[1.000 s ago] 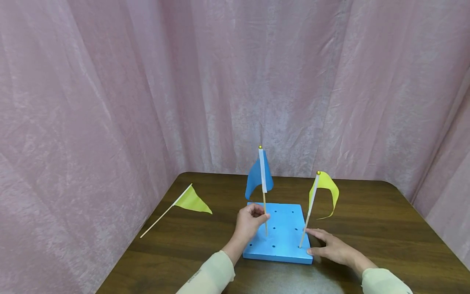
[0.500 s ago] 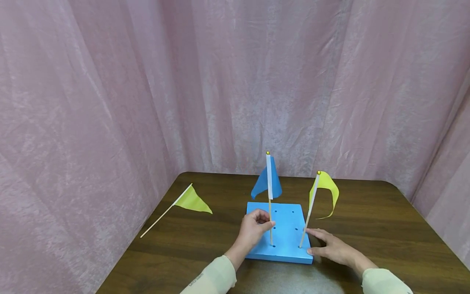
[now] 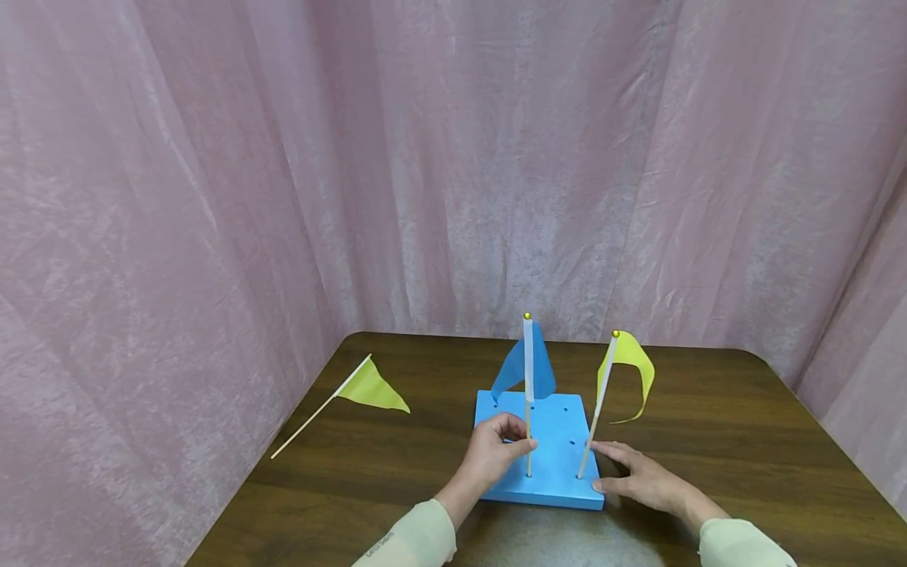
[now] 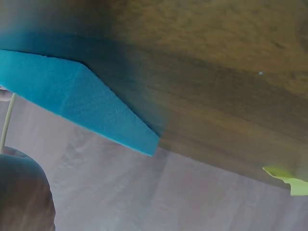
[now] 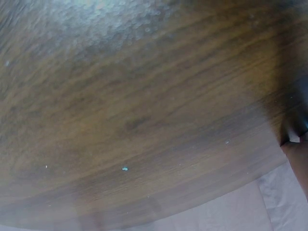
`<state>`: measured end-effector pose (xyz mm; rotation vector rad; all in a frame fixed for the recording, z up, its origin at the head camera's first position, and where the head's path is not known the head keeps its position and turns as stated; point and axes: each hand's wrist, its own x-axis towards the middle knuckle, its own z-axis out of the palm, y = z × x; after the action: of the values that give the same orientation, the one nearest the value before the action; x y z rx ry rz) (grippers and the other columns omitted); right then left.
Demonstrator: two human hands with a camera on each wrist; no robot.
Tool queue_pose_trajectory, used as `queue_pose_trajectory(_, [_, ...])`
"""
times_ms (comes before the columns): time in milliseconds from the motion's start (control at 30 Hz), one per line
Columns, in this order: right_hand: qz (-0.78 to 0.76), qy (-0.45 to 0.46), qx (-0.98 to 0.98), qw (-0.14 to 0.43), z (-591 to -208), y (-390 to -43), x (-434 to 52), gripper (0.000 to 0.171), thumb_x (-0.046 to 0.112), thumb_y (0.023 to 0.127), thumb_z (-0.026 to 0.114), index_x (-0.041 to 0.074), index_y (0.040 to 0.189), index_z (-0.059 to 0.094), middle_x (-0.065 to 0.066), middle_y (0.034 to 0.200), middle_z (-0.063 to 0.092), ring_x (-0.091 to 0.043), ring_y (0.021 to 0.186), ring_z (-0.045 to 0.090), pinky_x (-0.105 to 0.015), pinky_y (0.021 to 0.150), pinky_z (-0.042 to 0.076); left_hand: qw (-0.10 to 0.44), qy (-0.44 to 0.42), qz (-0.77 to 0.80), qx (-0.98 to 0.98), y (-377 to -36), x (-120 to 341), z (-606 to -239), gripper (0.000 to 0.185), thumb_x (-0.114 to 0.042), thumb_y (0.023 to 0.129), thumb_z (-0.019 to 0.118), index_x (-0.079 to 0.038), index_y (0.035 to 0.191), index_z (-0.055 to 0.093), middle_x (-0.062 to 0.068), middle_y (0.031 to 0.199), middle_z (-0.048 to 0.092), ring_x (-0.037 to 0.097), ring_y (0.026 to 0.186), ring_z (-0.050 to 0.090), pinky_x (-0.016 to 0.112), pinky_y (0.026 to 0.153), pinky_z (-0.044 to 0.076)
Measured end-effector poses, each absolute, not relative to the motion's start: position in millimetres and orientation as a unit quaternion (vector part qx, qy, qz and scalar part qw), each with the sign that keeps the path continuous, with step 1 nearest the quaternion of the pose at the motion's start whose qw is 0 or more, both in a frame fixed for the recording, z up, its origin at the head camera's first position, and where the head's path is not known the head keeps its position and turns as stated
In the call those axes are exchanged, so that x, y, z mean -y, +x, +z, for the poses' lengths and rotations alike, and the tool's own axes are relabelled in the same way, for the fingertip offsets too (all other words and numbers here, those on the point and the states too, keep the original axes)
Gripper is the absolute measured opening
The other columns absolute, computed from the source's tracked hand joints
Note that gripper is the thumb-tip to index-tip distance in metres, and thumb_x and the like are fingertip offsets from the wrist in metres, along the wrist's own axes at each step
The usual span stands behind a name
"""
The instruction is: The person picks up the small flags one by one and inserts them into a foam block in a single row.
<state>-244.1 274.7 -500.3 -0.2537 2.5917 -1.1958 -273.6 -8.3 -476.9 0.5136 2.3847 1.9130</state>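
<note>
The left hand [image 3: 496, 450] pinches the blue flag [image 3: 527, 370] stick, standing in the foam block [image 3: 553, 480]. The right hand [image 3: 641, 476] lies flat, steadying the block's near right corner. One yellow flag [image 3: 623, 370] stands planted; another flag [image 3: 368, 387] lies far left on the table [image 3: 708, 441], unplaced.

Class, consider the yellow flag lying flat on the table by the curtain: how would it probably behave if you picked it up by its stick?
The yellow flag has a very thin stick, so it is probably light and could bend or snap if squeezed. Its pennant looks like thin sheet, likely to flop or flutter. Being round and slender, the stick may roll on the table if nudged.
</note>
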Motion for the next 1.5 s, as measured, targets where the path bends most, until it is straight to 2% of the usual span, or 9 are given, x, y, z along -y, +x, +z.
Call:
queue_pose_trajectory(300, [-0.409, -0.086, -0.899, 0.134, -501.3, -243.9, -274.2, 0.073, 0.040, 0.087, 0.075, 0.013, 0.148, 0.047, -0.028, 0.152, 0.033, -0.055, 0.137, 0.028, -0.076, 0.097, 0.028, 0.049, 0.156, 0.603, -0.781, -272.5, 8.9, -482.3, 0.009, -0.013, 0.086, 0.079, -0.012, 0.088, 0.071, -0.004, 0.082, 0.065, 0.013, 0.081, 0.059, 0.031, 0.071, 0.049])
queue_pose_trajectory(867, [-0.402, -0.104, -0.899, 0.139, -501.7, -245.5, -275.8, 0.072, 0.041, 0.089, 0.072, 0.012, 0.150, 0.045, -0.031, 0.152, 0.030, -0.058, 0.136, 0.026, -0.076, 0.096, 0.029, 0.043, 0.172, 0.589, -0.788, -272.5, 7.4, -485.4, 0.008, -0.008, 0.086, 0.077, -0.010, 0.088, 0.070, -0.007, 0.081, 0.065, 0.010, 0.080, 0.060, 0.028, 0.069, 0.050])
queue_pose_trajectory(1000, [-0.402, -0.106, -0.899, 0.140, -503.2, -245.7, -276.0, 0.074, 0.045, 0.089, 0.071, 0.013, 0.150, 0.044, -0.031, 0.152, 0.029, -0.057, 0.136, 0.026, -0.076, 0.097, 0.030, 0.053, 0.169, 0.591, -0.787, -271.3, 9.3, -485.0, 0.010, -0.009, 0.086, 0.078, -0.011, 0.090, 0.069, -0.005, 0.083, 0.065, 0.012, 0.082, 0.060, 0.030, 0.072, 0.050])
queue_pose_trajectory(1200, [-0.423, -0.085, -0.892, 0.139, -505.6, -248.2, -276.8, 0.079, 0.050, 0.084, 0.075, 0.015, 0.149, 0.047, -0.025, 0.155, 0.030, -0.052, 0.140, 0.024, -0.074, 0.099, 0.028, 0.062, 0.170, 0.602, -0.778, -272.6, 11.3, -484.3, 0.018, -0.010, 0.086, 0.078, -0.004, 0.099, 0.068, -0.004, 0.086, 0.065, 0.013, 0.084, 0.060, 0.032, 0.074, 0.050])
queue_pose_trajectory(1500, [-0.414, -0.100, -0.895, 0.136, -500.8, -244.7, -274.8, 0.071, 0.036, 0.089, 0.074, 0.011, 0.149, 0.045, -0.030, 0.152, 0.030, -0.057, 0.137, 0.026, -0.075, 0.097, 0.030, 0.049, 0.175, 0.616, -0.766, -275.5, 11.4, -485.4, 0.017, -0.007, 0.086, 0.077, 0.000, 0.099, 0.068, -0.003, 0.085, 0.065, 0.012, 0.082, 0.060, 0.028, 0.072, 0.050])
